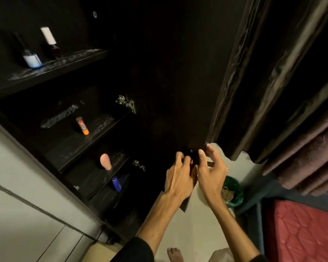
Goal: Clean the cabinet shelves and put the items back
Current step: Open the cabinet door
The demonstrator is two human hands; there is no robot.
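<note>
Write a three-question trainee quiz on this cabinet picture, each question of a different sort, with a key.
1. True or false: the cabinet door is open.
2. What colour is the cap of the taller bottle on the top shelf? A red, B white, C green.
3. Fill in: the orange tube stands on the ____ shelf from the top.

Key: 1 true. 2 B. 3 second. Note: the left hand and right hand are both at the door's lower edge; what they grip is too dark to tell.

A dim room is being shown: pale tiled floor (197, 224), brown pleated curtain (301, 157), red quilted mattress (301, 233).
</note>
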